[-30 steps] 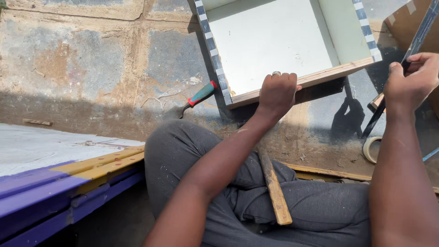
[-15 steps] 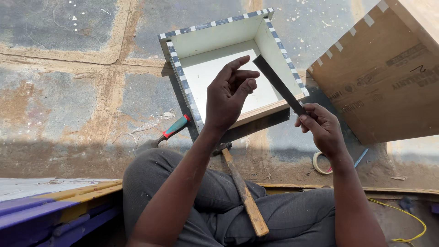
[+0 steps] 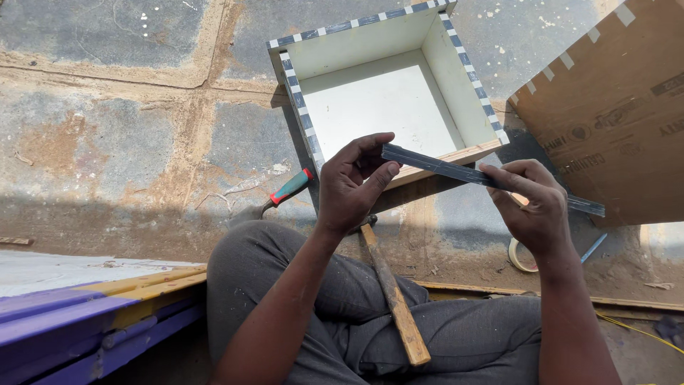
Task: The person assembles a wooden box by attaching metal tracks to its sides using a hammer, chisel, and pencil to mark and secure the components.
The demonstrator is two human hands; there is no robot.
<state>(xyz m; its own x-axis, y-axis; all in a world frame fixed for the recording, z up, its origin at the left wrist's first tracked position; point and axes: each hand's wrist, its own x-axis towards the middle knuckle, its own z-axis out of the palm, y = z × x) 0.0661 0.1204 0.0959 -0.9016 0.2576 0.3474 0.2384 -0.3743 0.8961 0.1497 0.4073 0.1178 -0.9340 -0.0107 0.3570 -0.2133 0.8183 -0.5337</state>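
Both hands hold a long dark flat strip (image 3: 456, 171) level in front of me. My left hand (image 3: 349, 187) pinches its left end between thumb and fingers. My right hand (image 3: 531, 203) grips it nearer the right end, which sticks out past the fingers. Just beyond the strip an open white box (image 3: 296, 89) with a black-and-white checked rim lies on the stone floor, its plain wooden front edge nearest me. A wooden-handled hammer (image 3: 395, 299) rests across my lap in grey trousers.
A tool with a red and green handle (image 3: 288, 190) lies on the floor left of the box. A brown board (image 3: 613, 107) with notched edges lies at the right. A tape roll (image 3: 519, 257) sits by my right wrist. Purple and yellow planks (image 3: 92, 314) fill the lower left.
My left hand came off the box's front edge and took the strip's left end. The strip swung from steep to nearly level across both hands.
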